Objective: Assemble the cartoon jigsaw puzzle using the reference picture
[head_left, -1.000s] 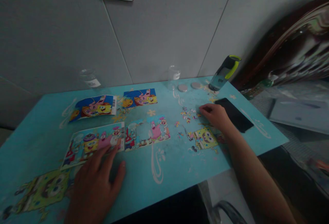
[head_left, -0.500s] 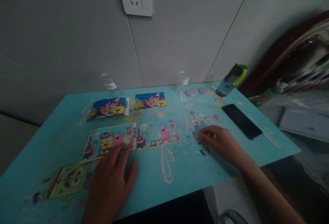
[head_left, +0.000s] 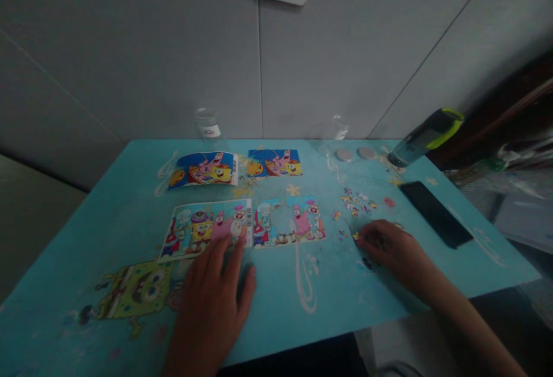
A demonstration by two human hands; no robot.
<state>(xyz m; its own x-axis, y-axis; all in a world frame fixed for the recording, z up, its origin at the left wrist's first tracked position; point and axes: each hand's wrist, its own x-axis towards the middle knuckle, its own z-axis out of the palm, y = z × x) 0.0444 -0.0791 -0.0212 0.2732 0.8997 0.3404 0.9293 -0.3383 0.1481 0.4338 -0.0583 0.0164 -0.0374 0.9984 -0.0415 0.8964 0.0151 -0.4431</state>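
My left hand [head_left: 211, 296] lies flat with its fingers spread, the fingertips on the lower edge of a cartoon picture sheet [head_left: 203, 230]. Beside that sheet sits a partly assembled jigsaw puzzle [head_left: 309, 224] of the same picture, with a gap in its middle. At the right, my right hand [head_left: 393, 250] is closed in a pinch just above the table. A small yellowish puzzle piece [head_left: 356, 236] shows at its fingertips. Loose puzzle pieces [head_left: 356, 201] are scattered beyond this hand, and a few dark ones [head_left: 368, 263] lie under it.
Farther back lie a second picture sheet [head_left: 205, 168] and a completed blue puzzle [head_left: 276, 162]. Two clear jars [head_left: 209, 126] [head_left: 340, 129], two round lids [head_left: 344, 155] [head_left: 366, 153] and a water bottle [head_left: 421, 138] stand near the wall. A black phone [head_left: 436, 214] lies at the right.
The whole view has shifted, so the table sits farther right in the picture. My right hand has moved slightly over the loose pieces, and a yellowish piece now shows at its fingertips. My left hand stays put.
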